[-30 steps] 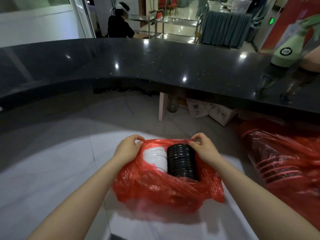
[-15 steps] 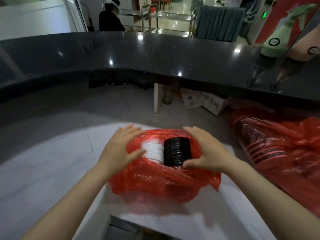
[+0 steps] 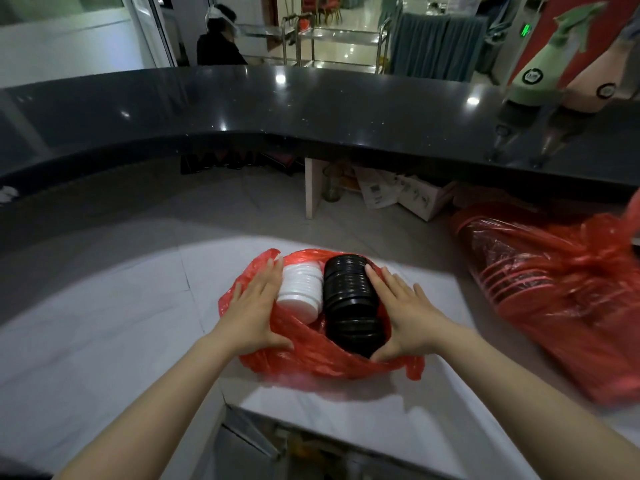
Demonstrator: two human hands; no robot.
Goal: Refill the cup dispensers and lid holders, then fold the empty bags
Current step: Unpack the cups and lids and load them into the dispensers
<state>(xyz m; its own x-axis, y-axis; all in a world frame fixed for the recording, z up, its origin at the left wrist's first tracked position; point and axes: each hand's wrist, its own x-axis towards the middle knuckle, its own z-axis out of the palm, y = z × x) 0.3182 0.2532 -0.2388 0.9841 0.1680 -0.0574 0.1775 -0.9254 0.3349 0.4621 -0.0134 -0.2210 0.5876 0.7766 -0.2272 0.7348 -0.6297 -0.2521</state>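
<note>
A red plastic bag (image 3: 311,358) lies open on the white marble counter (image 3: 104,323). Inside it lie two stacks on their sides: white lids (image 3: 300,292) on the left and black lids (image 3: 349,306) on the right. My left hand (image 3: 254,306) lies flat with straight fingers against the left side of the bag, next to the white stack. My right hand (image 3: 403,317) lies flat against the right side, beside the black stack, its thumb under the stack's near end. Between them the two hands flank both stacks.
A second, larger red bag (image 3: 554,289) holding stacked red cups lies on the counter at the right. A raised black bar top (image 3: 311,109) curves across behind. Two spray bottles (image 3: 540,71) stand on it at far right. A person sits beyond the bar.
My hands let go of the bag's rim, spread flat and moved down along both sides of the lid stacks. The bag's mouth now lies wider open, showing more of both stacks.
</note>
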